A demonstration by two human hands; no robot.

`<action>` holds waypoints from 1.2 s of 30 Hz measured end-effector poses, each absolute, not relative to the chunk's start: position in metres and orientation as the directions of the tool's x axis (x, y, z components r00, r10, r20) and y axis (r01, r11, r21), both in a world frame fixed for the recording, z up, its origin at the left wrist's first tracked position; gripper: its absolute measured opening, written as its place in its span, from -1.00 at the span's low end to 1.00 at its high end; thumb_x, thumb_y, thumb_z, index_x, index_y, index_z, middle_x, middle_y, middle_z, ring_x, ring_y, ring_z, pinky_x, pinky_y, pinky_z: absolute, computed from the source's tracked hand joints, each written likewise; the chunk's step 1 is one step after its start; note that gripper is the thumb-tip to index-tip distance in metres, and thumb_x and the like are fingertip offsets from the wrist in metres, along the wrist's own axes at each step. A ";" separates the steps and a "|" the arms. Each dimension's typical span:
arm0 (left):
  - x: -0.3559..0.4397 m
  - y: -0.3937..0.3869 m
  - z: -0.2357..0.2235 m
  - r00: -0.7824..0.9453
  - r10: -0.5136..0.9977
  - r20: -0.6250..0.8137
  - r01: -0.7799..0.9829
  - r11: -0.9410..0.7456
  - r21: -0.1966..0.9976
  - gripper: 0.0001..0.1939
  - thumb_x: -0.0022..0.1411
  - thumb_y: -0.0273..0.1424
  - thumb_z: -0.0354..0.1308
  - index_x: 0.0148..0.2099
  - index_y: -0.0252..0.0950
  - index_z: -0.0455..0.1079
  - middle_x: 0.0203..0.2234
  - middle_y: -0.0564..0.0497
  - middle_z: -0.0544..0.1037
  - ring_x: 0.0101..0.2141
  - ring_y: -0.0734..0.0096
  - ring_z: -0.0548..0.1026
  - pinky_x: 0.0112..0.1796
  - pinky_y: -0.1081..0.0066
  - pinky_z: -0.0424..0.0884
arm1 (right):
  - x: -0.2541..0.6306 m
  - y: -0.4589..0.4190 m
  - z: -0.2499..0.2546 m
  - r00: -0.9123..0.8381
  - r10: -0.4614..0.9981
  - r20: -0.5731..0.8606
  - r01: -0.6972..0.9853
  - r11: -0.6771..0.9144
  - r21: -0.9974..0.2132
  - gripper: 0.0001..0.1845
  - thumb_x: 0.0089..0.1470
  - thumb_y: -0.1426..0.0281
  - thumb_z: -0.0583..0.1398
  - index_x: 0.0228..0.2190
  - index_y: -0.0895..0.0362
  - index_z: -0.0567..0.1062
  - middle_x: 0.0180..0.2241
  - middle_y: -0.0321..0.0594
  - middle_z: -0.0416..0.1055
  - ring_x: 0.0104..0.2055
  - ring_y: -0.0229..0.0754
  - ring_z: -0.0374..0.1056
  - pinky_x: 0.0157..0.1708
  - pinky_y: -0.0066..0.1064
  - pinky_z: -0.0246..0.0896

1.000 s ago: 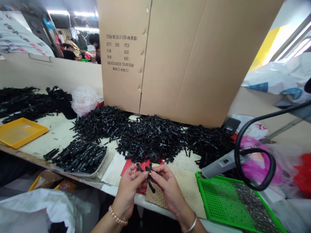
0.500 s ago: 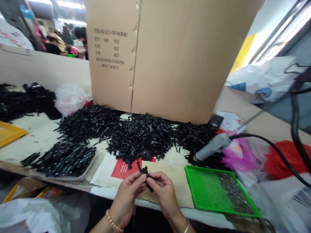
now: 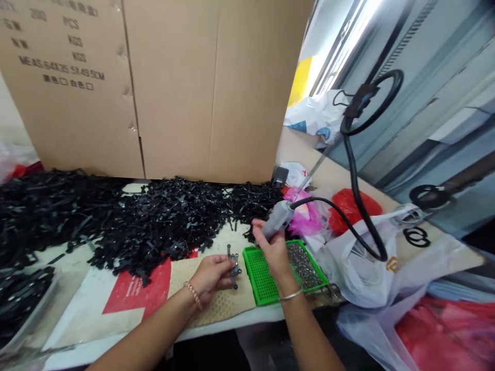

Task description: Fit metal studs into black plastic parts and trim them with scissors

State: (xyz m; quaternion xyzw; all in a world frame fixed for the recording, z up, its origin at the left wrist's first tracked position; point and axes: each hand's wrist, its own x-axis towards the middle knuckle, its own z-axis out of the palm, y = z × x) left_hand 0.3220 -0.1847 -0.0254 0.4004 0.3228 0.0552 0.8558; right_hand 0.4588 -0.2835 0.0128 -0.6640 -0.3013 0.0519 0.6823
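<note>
My left hand [image 3: 214, 275] pinches a small black plastic part [image 3: 234, 268] with several stubby arms, held over a tan textured mat [image 3: 216, 309]. My right hand [image 3: 274, 252] is wrapped round the lower body of a grey electric screwdriver [image 3: 279, 217], which hangs tilted from a black cord. The screwdriver's tip is hidden behind the hand. Below that hand lies a green perforated tray [image 3: 263, 288], with many small metal screws [image 3: 303, 265] gathered along its right side.
Heaps of black plastic pieces [image 3: 162, 221] spread along the table's back, before a tall cardboard box [image 3: 174, 93]. A tray of black strips [image 3: 23, 304] stands at left. Plastic bags [image 3: 371, 263] and the hanging cord [image 3: 353, 175] crowd the right.
My right hand has let go of the black part and moved right onto the screwdriver. My left hand keeps the part. The view has turned to the right.
</note>
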 end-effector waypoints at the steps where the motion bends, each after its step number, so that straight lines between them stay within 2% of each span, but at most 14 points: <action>1: 0.329 -0.187 -0.030 0.789 0.342 -0.510 0.182 0.663 0.726 -0.76 -0.15 -0.40 0.40 -0.45 -0.40 0.43 -0.55 -0.04 0.53 -0.55 0.48 0.47 -0.49 0.48 0.42 | 0.463 -0.279 0.016 0.797 0.507 0.330 0.332 0.090 -0.939 -0.53 -0.02 0.19 0.28 -0.10 0.09 0.32 -0.28 -0.20 0.38 -0.24 -0.14 0.31 -0.09 -0.25 0.24; 3: 0.337 -0.191 -0.039 0.782 0.352 -0.515 0.201 0.639 0.742 -0.75 -0.18 -0.40 0.41 -0.45 -0.42 0.44 -0.57 -0.04 0.53 -0.55 0.47 0.47 -0.49 0.49 0.41 | 0.470 -0.276 0.023 0.775 0.526 0.350 0.364 0.081 -0.928 -0.60 0.00 0.18 0.25 -0.15 0.09 0.36 -0.38 -0.26 0.37 -0.33 -0.16 0.29 -0.16 -0.28 0.26; 6: 0.338 -0.192 -0.044 0.777 0.354 -0.520 0.216 0.626 0.749 -0.74 -0.20 -0.41 0.40 -0.42 -0.42 0.47 -0.54 -0.05 0.55 -0.52 0.45 0.49 -0.48 0.50 0.40 | 0.482 -0.281 0.023 0.796 0.491 0.354 0.333 0.134 -0.933 -0.51 -0.05 0.18 0.28 -0.08 0.08 0.37 -0.38 -0.28 0.34 -0.39 -0.19 0.27 -0.27 -0.32 0.30; 8: 0.337 -0.191 -0.043 0.779 0.341 -0.527 0.222 0.636 0.739 -0.74 -0.21 -0.43 0.40 -0.40 -0.43 0.48 -0.53 -0.06 0.55 -0.51 0.44 0.50 -0.48 0.49 0.40 | 0.490 -0.285 0.014 0.844 0.446 0.298 0.248 0.168 -0.954 -0.46 -0.08 0.17 0.29 -0.06 0.10 0.38 -0.47 -0.34 0.31 -0.48 -0.23 0.24 -0.39 -0.36 0.29; 11: 0.337 -0.190 -0.039 0.768 0.336 -0.546 0.240 0.638 0.731 -0.73 -0.21 -0.43 0.39 -0.39 -0.44 0.48 -0.54 -0.06 0.55 -0.52 0.44 0.49 -0.48 0.49 0.41 | 0.499 -0.286 -0.007 0.896 0.379 0.232 0.161 0.212 -0.964 -0.48 -0.05 0.15 0.27 -0.08 0.15 0.41 -0.65 -0.45 0.18 -0.63 -0.30 0.12 -0.56 -0.44 0.17; 13: 0.338 -0.189 -0.037 0.763 0.336 -0.553 0.256 0.627 0.735 -0.73 -0.21 -0.44 0.39 -0.38 -0.45 0.49 -0.53 -0.07 0.56 -0.51 0.44 0.50 -0.48 0.50 0.42 | 0.502 -0.285 -0.018 0.913 0.340 0.225 0.149 0.234 -0.961 -0.52 -0.04 0.13 0.25 -0.12 0.15 0.43 -0.69 -0.48 0.13 -0.66 -0.33 0.07 -0.62 -0.48 0.07; 18: 0.339 -0.189 -0.035 0.759 0.323 -0.565 0.283 0.617 0.734 -0.77 -0.21 -0.44 0.39 -0.42 -0.42 0.49 -0.53 -0.07 0.56 -0.51 0.44 0.50 -0.49 0.52 0.41 | 0.507 -0.283 -0.026 0.913 0.322 0.251 0.183 0.228 -0.956 -0.59 -0.04 0.08 0.25 -0.27 0.13 0.44 -0.70 -0.45 0.15 -0.67 -0.31 0.10 -0.63 -0.46 0.06; 23: 0.338 -0.189 -0.036 0.766 0.316 -0.560 0.277 0.625 0.730 -0.74 -0.21 -0.43 0.41 -0.41 -0.43 0.49 -0.53 -0.08 0.57 -0.52 0.45 0.49 -0.48 0.51 0.42 | 0.510 -0.283 -0.027 0.905 0.350 0.243 0.172 0.221 -0.960 -0.64 -0.03 0.08 0.24 -0.34 0.09 0.42 -0.71 -0.46 0.14 -0.67 -0.30 0.09 -0.64 -0.46 0.03; 36: 0.339 -0.189 -0.036 0.764 0.318 -0.561 0.275 0.625 0.730 -0.74 -0.20 -0.43 0.41 -0.41 -0.45 0.48 -0.55 -0.07 0.55 -0.54 0.48 0.48 -0.49 0.51 0.42 | 0.511 -0.282 -0.031 0.896 0.373 0.239 0.161 0.228 -0.960 -0.67 -0.04 0.10 0.27 -0.37 0.09 0.41 -0.70 -0.44 0.18 -0.68 -0.29 0.11 -0.64 -0.44 0.03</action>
